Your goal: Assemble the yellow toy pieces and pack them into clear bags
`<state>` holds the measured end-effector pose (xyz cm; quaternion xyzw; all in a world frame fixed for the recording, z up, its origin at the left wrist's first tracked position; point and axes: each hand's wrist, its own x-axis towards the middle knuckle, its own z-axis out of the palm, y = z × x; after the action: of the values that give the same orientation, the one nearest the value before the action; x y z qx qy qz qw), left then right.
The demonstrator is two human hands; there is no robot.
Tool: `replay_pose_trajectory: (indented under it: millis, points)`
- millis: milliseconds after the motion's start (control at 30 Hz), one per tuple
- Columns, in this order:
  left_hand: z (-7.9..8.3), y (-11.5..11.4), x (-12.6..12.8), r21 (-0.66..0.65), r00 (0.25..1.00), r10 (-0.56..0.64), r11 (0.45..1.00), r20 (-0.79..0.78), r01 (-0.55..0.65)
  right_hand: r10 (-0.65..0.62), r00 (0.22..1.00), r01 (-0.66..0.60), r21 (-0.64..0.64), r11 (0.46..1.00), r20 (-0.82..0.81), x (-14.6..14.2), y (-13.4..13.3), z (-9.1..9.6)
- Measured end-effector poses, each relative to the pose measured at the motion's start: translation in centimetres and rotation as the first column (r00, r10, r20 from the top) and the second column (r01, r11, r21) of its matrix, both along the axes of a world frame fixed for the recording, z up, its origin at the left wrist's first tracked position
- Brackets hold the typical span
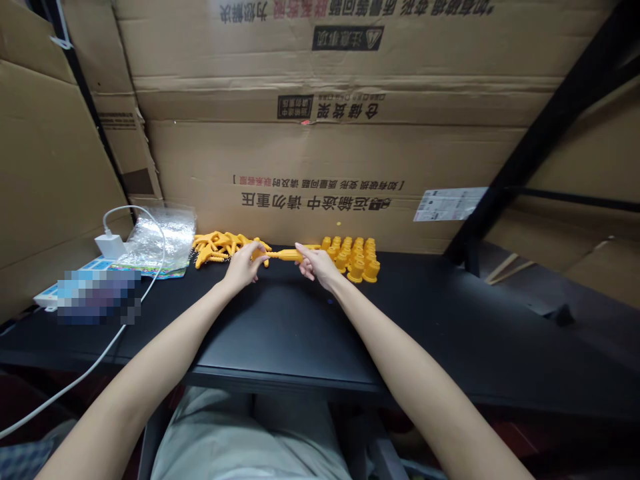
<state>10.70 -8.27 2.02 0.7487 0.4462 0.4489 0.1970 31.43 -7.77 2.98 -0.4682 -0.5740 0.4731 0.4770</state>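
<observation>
Out over the black table, my left hand (244, 267) pinches one end of a slim yellow plastic rod (286, 255). The rod's thicker right part is gripped between the fingers of my right hand (320, 265); it lies roughly level between the two hands. Just behind and left of my left hand is a loose heap of yellow branched plastic pieces (213, 250). Beside my right hand stand several yellow flared plastic bases (371, 270), upright in close rows. My fingers hide both grip points in part.
A black table (290, 333) runs up to a printed cardboard panel (320, 153). At the left lie a clear plastic bag (163, 237), a white power strip (47, 297) with a charger (110, 245), and a white cable (95, 363). A black post (540, 133) slants up at the right.
</observation>
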Motion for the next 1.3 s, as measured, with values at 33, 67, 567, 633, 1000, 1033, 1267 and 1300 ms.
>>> replay_pose_trajectory:
  millis: [33, 67, 567, 633, 1000, 1033, 1267, 1300]
  points:
    - [0.0, 0.0, 0.0, -0.002, 1.000, 0.003, 1.000, 0.003, -0.003, -0.017, 1.000, 0.016, -0.030, 0.999, -0.013, -0.1, -0.1, 0.2]
    - [0.0, -0.1, 0.1, -0.005, 1.000, 0.005, 1.000, 0.004, -0.005, -0.031, 0.999, 0.029, -0.062, 0.998, -0.029, -0.2, -0.2, 0.3]
    - [-0.4, 0.4, -0.1, 0.376, 0.987, 0.087, 0.926, -0.138, -0.030, -0.011, 0.994, -0.040, -0.474, 0.880, -0.104, -0.5, -0.8, 2.0]
    - [-0.3, 0.3, -0.1, 0.397, 0.983, 0.084, 0.918, -0.166, -0.011, 0.028, 0.993, -0.083, -0.534, 0.841, -0.111, -0.4, -0.6, 1.8]
    - [-0.2, 0.6, -0.1, 0.239, 0.981, 0.047, 0.971, -0.186, -0.001, 0.169, 0.973, -0.229, -0.572, 0.788, -0.157, 0.7, -0.1, 1.0]
    - [-0.3, 0.7, -0.1, 0.215, 0.985, 0.047, 0.976, -0.169, -0.010, 0.172, 0.969, -0.243, -0.562, 0.790, -0.177, 0.7, -0.1, 1.1]
    - [-0.8, 1.3, -0.8, 0.162, 0.987, -0.010, 0.986, -0.161, 0.037, 0.117, 0.935, -0.246, -0.377, 0.893, -0.335, 0.2, -0.1, 0.8]
    - [-0.8, 1.4, -0.8, 0.172, 0.988, -0.007, 0.984, -0.157, 0.035, 0.095, 0.941, -0.210, -0.337, 0.918, -0.325, -0.1, 0.0, 0.4]
